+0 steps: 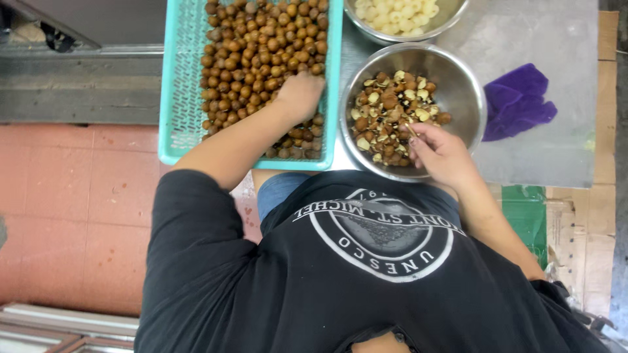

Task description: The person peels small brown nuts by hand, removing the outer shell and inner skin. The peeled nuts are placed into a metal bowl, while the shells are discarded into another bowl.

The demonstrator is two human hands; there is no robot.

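Observation:
My left hand [301, 95] reaches into a turquoise plastic basket [180, 98] and lies palm down on a heap of small round brown nuts [255, 52]. Its fingertips are buried among the nuts, so any grip is hidden. My right hand [441, 155] hovers over the near rim of a steel bowl [468, 85] that holds broken brown shells and pale pieces [389, 108]. The fingers of that hand are pinched around a small thin tool whose tip points into the bowl.
A second steel bowl [451, 16] of pale peeled kernels [396, 14] stands behind the first. A purple cloth [520, 101] lies on the grey surface to the right. Cardboard [598, 216] lies at the right, red floor tiles [85, 196] on the left.

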